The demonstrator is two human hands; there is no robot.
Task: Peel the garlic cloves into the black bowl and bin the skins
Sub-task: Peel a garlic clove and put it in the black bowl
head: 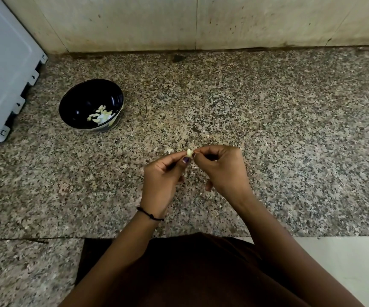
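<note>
both hands are held up in front of the body, over the speckled stone counter (pixel 267 129), with their fingertips meeting in the middle. the left hand (pixel 161 173) pinches a small pale garlic clove (pixel 189 152) between its thumb and first finger; the thumb nail is painted purple. its other fingers are curled in. a black thread (pixel 150 214) goes round the left wrist. the right hand (pixel 221 167) has bent fingers, and its thumb and first finger nip the right side of the same clove. the black bowl (pixel 68 96) sits well apart, off to the left, with peeled cloves (pixel 100 115) inside. a tiny white skin bit (pixel 170 150) lies on the counter near the hands.
</note>
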